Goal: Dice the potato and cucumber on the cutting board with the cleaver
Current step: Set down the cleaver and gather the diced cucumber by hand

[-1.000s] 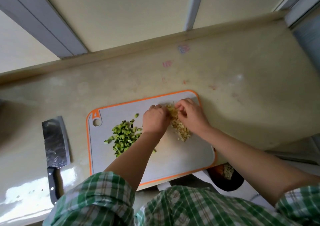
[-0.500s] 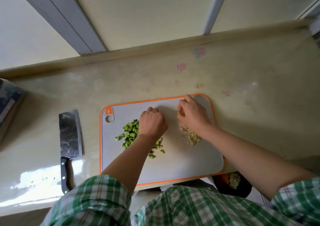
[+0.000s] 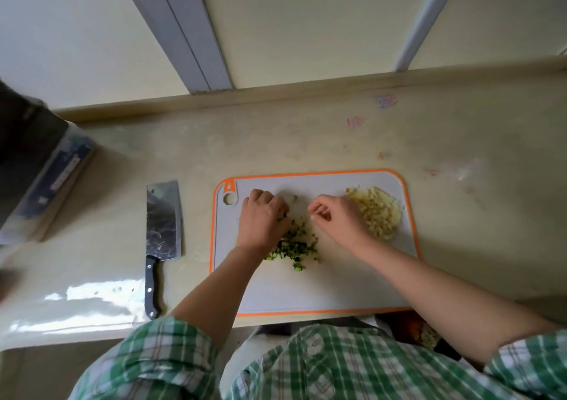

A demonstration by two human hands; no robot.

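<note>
A grey cutting board with an orange rim lies on the beige counter. A pile of green diced cucumber sits near the board's middle, and pale diced potato is heaped at its far right corner. My left hand is knuckles-up at the cucumber pile's upper left, its fingers curled into the dice. My right hand hovers between the two piles, fingers curled and thumb meeting forefinger, with nothing seen in it. The cleaver lies flat on the counter left of the board, handle toward me, untouched.
A dark box with a blue label leans at the far left of the counter. The wall ledge runs behind the board. Below the counter's front edge on the right sits a dark, orange object.
Both hands have left the potato dice and moved left to the cucumber pile. The potato now lies heaped at the board's far right corner. The cleaver has not moved.
</note>
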